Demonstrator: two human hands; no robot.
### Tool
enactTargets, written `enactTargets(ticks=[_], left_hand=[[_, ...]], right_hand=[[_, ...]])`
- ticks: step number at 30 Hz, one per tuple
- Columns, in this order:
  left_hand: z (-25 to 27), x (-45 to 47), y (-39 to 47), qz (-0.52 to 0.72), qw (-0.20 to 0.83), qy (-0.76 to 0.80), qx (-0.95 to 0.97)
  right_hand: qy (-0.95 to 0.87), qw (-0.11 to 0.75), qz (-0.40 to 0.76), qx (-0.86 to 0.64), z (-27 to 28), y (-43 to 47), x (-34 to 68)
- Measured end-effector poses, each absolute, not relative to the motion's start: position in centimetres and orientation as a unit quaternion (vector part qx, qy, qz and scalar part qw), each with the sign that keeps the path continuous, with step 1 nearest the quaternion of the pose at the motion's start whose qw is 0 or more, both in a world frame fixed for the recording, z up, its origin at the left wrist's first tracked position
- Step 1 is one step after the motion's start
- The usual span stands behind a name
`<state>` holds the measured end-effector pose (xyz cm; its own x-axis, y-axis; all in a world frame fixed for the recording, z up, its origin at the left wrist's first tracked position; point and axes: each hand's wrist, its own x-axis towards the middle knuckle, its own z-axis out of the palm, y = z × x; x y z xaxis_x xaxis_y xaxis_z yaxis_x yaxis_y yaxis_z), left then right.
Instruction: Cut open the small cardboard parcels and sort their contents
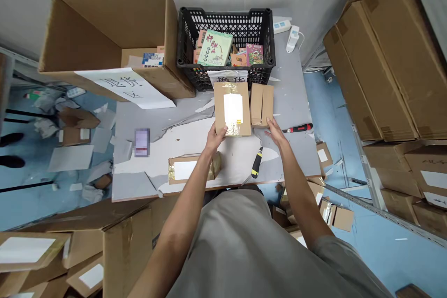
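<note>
My left hand grips the lower left corner of a taped cardboard box, its thumb lying on top near the white label. This box stands against the front of the black crate. Just to its right is a smaller plain cardboard box with a seam down its middle. My right hand is at that smaller box's lower right corner, fingers apart and fingertips at its edge. Near my left forearm lies another taped box with a white label. A yellow-and-black handled tool rests between my arms.
The black plastic crate holds several small colourful boxes. A large open carton with a handwritten sheet stands left of it. A phone lies on the left, a red-and-black tool on the right. Stacked cartons fill the right shelf.
</note>
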<state>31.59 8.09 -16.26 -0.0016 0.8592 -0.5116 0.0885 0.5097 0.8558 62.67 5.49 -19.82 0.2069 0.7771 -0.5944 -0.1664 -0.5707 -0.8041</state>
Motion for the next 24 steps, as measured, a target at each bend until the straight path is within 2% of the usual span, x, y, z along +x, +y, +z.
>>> enactTargets(ticks=[5, 10, 16, 20, 24], left_hand=[[-16.0, 27.3, 6.3, 0.323, 0.567, 0.651, 0.388], [-15.1, 23.0, 8.6, 0.324, 0.545, 0.672, 0.382], [-14.6, 20.5, 8.2, 0.318, 0.539, 0.656, 0.422], [-15.2, 17.0, 3.5, 0.302, 0.399, 0.68, 0.535], [-16.4, 11.5, -1.1, 0.297, 0.299, 0.713, 0.561]], right_hand=[[-0.274, 0.385, 0.614, -0.633, -20.3, 4.8, 60.0], [-0.299, 0.376, 0.619, -0.621, -21.1, 6.9, 55.3], [-0.385, 0.379, 0.512, -0.667, -21.9, 5.3, 54.1], [-0.381, 0.28, 0.362, -0.803, -22.7, -2.3, 55.2], [-0.313, 0.145, 0.331, -0.879, -23.0, -9.8, 54.3]])
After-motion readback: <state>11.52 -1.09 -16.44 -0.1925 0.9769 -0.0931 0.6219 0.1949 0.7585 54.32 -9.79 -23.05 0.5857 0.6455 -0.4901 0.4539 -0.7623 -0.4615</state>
